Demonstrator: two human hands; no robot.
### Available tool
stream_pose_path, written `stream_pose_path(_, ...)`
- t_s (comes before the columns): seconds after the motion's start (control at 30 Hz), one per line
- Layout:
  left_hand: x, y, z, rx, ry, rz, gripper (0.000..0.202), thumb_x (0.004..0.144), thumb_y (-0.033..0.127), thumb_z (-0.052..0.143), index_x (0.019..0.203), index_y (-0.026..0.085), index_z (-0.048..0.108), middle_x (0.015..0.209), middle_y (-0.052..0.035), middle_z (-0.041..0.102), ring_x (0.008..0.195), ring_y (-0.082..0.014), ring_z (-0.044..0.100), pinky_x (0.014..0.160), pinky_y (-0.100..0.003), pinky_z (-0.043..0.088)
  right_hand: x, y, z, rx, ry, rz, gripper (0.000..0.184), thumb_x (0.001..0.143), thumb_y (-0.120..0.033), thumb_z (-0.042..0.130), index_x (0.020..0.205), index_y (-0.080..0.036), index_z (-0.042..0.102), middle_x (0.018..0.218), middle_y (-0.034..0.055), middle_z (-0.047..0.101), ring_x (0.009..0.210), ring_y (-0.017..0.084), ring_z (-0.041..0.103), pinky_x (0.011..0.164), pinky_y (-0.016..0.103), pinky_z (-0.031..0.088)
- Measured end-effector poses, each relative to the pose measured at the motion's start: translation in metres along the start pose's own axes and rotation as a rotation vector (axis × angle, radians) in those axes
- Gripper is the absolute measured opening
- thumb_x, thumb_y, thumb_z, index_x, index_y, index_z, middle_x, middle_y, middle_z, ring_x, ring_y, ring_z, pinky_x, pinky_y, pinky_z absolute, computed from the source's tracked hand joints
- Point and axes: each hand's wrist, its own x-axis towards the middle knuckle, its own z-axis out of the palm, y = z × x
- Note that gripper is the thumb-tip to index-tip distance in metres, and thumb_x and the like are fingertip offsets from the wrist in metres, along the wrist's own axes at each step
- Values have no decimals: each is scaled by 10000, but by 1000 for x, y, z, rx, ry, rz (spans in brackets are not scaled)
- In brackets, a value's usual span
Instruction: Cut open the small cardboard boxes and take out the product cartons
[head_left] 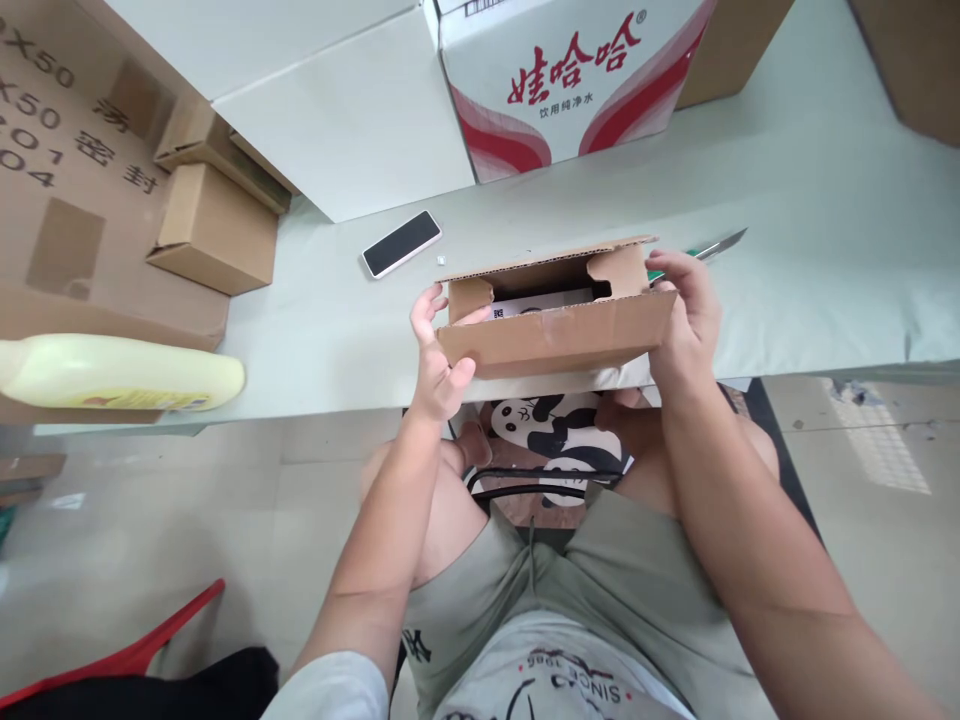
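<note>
A small brown cardboard box (559, 338) is held up at the table's front edge, its top open towards me. Inside it lies something white with dark printing (540, 303), mostly hidden by the walls. My left hand (441, 360) is closed on the box's left end, thumb on the near wall and fingers reaching to the opening. At the right end, my right hand (686, 315) grips the corner. A knife (721, 246) with a green handle sticks out behind the right fingers; whether they hold it or it lies on the table, I cannot tell.
On the pale green tablecloth (337, 330) lies a phone-like black and white device (403, 244). Behind stand a large white box (360, 110) and a red-and-white carton (570, 90). Brown boxes (217, 230) and a yellow bottle (127, 372) are at left. A red chair edge (165, 630) shows below.
</note>
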Motion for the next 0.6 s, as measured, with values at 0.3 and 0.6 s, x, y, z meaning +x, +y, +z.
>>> stream_pose_path(0.3,11,6,11,-2,74,85,609,833,834,545,962,258,694,1494,-85,340,1355,-368,422,1075,-542,535,-3,-15,6,36,-145,-181,827,973,-746,61,1125,-280,728,1438,86,503,1429,318,510,1213,555,449)
stream_pose_path(0.6,9,7,11,81,126,220,503,884,750,495,1014,284,636,1510,-44,294,1318,-345,445,1060,-548,487,0,-14,-2,42,-179,-422,670,938,-770,259,1039,-273,697,1423,98,444,1382,372,492,1214,606,398)
